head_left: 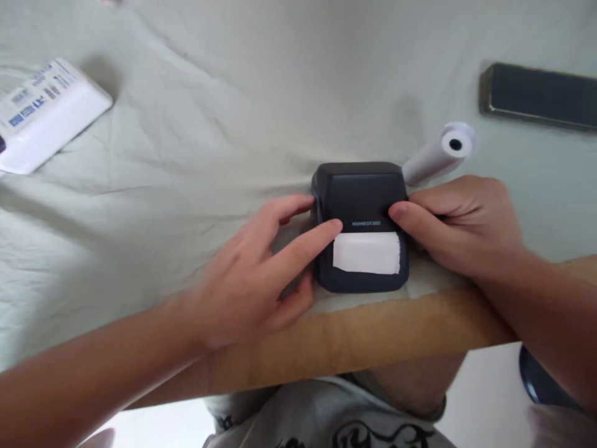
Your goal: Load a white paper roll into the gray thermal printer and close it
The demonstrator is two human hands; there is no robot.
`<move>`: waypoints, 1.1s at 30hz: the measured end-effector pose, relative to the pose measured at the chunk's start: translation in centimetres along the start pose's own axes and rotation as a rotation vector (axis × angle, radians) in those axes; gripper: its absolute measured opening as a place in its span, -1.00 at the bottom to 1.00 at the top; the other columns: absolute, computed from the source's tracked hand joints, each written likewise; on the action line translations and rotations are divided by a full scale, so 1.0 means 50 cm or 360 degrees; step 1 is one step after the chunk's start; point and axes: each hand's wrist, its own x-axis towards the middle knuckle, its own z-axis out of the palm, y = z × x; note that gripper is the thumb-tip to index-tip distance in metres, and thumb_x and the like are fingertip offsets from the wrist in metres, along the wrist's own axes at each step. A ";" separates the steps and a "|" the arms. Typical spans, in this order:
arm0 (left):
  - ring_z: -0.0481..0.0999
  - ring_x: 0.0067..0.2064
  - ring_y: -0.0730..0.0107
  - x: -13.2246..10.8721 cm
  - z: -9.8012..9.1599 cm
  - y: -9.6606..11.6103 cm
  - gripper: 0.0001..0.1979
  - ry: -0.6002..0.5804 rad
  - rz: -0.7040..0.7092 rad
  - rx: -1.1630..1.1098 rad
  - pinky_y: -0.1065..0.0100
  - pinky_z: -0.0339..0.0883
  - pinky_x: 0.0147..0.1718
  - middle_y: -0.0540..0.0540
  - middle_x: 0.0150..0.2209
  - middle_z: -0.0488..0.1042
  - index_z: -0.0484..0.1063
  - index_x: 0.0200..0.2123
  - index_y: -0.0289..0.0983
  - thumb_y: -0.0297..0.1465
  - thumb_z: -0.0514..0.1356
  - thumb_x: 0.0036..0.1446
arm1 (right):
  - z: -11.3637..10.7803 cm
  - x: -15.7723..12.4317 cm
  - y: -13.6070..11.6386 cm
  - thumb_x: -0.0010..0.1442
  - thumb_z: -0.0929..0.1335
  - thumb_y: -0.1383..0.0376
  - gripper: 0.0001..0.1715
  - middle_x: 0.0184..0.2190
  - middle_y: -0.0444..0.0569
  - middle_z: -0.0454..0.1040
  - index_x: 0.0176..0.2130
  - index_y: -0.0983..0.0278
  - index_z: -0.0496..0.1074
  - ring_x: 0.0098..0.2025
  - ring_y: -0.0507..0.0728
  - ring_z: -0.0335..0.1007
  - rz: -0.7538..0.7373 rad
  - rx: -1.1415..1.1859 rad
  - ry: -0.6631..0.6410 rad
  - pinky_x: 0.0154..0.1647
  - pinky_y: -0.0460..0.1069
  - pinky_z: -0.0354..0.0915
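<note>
Grey shirt (298,417): nearest, dark script on it, just below the worktop edge.
Worktop (224,124): pale wrinkled cloth, brown strip (321,345) along the near side.
Left hand (249,274): fingers spread at the printer's left side; one fingertip on top, beside the lettering.
Right hand (471,227): thumb over the printer's right edge, other fingers curled and partly hidden; cannot tell whether it pinches.
Black printer (366,196): on the worktop near the brown strip, between both hands.
White paper (367,253): short strip across the printer's near half, right end ragged.
White roll (431,162): just beyond the printer's far right corner, dark-holed end showing; upright or lying, cannot tell.
Dark slab (541,96): far right, cut by frame.
White box (56,124): far left, blue print, well apart.
</note>
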 end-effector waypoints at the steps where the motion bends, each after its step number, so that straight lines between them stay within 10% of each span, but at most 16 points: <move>1: 0.71 0.46 -0.13 -0.001 -0.001 0.002 -0.35 0.0016 0.0011 0.0026 -0.03 0.84 0.30 -0.40 0.51 0.54 0.44 0.56 -0.17 -0.47 0.24 0.45 | -0.003 0.001 0.002 0.68 0.37 -0.05 -0.07 -0.67 -0.16 -0.06 -0.58 0.28 0.01 -0.59 -0.11 -0.16 -0.0059 -0.0060 -0.0005 -0.57 -0.01 -0.12; 15: 0.87 0.28 -0.12 0.000 -0.006 0.059 -0.12 -0.0021 -0.0075 0.0227 0.00 0.90 0.22 -0.37 0.29 0.79 0.05 0.79 -0.37 -0.43 0.22 0.52 | -0.012 0.003 0.033 0.65 0.05 -0.49 0.12 -0.70 -0.10 0.24 -0.57 0.24 0.21 -0.61 -0.06 0.09 -0.0136 -0.0287 -0.0113 -0.50 0.04 -0.03; 23: 0.89 0.23 -0.08 -0.005 -0.009 0.068 -0.02 -0.0143 -0.0476 0.0072 -0.09 0.93 0.22 -0.06 0.30 0.80 -0.23 0.86 0.17 0.07 0.26 0.67 | -0.044 0.006 0.050 0.69 0.20 -0.38 -0.03 -0.60 -0.11 0.42 -0.43 0.26 0.45 -0.56 -0.06 0.27 -0.0244 -0.0109 -0.0454 -0.49 -0.01 0.10; 33: 0.88 0.27 0.01 -0.007 -0.005 0.051 -0.24 -0.0071 -0.0351 0.0217 0.05 0.87 0.30 -0.09 0.32 0.78 0.17 0.71 -0.06 0.11 0.22 0.69 | -0.051 -0.002 0.044 0.63 0.36 -0.32 -0.17 -0.61 -0.15 0.43 -0.40 0.24 0.45 -0.60 -0.06 0.28 -0.0238 -0.0241 -0.0361 -0.55 0.00 0.07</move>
